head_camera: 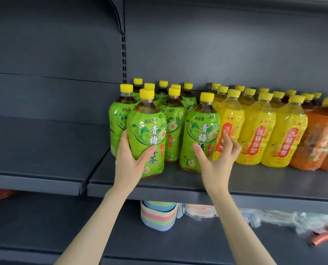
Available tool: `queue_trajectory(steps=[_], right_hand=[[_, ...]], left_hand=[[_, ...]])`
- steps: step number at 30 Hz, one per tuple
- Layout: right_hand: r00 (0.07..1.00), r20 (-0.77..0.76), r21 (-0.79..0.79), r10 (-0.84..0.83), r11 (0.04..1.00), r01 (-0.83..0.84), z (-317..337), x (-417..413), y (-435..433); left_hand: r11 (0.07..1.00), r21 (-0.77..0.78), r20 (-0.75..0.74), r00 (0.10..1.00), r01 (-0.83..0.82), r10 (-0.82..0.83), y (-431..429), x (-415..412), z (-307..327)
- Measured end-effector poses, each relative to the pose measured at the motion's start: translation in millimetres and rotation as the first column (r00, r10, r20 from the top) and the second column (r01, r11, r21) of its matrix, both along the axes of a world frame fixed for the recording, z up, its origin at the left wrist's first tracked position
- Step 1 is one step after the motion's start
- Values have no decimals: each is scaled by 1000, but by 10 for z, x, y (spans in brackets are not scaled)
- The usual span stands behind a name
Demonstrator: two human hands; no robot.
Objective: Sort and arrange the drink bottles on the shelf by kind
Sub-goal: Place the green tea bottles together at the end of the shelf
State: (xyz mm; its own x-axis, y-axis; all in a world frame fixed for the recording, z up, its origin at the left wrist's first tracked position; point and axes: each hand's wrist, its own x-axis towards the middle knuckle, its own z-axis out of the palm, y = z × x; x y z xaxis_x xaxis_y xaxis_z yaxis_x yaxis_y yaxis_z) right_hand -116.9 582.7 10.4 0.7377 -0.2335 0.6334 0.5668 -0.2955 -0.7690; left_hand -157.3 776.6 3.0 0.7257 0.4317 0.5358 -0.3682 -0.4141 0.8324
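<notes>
Shelf (178,183), left end: green bottles (173,119), several rows deep. Middle: yellow bottles (259,131). Right end: orange bottles (320,140). Front edge: front bottle (147,131), green, gripped low by my left hand (129,163). My right hand (216,159), fingers spread and holding nothing, is at the neighbouring bottle (199,131); contact unclear.

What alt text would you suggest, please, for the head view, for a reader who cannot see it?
A person's left-hand grip holds a green-label bottle at the front of a shelf, while the right-hand grip, open with fingers spread, hovers at a second green-label bottle. Behind stand more green-label bottles; to the right, yellow-label bottles, then orange-label bottles.
</notes>
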Motion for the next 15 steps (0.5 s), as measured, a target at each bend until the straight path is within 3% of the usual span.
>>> queue_trajectory(steps=[2,3,6,8,12,15], right_hand=[[989,125,10,82,996,-84,-7,-113,97],[978,115,9,172,985,-174,-4,-148,172],[881,-72,-5,468,883,-470,26,-201,465],[797,-186,-1,575,811,-586,32,-165,655],[765,-303,2,569,803,-596,27,-85,891],[831,-274,9,484,865,-502,2,-64,980]], left_hand=[[1000,-9,11,1000,22,-22,29,-31,-23],[999,-7,20,999,32,-31,42,-55,-31],[999,41,27,1000,10,-11,98,-106,-52],[996,60,46,997,-58,56,166,-120,-66],[993,-23,95,989,-115,117,477,-24,-15],[997,-48,16,998,55,-55,740,153,94]])
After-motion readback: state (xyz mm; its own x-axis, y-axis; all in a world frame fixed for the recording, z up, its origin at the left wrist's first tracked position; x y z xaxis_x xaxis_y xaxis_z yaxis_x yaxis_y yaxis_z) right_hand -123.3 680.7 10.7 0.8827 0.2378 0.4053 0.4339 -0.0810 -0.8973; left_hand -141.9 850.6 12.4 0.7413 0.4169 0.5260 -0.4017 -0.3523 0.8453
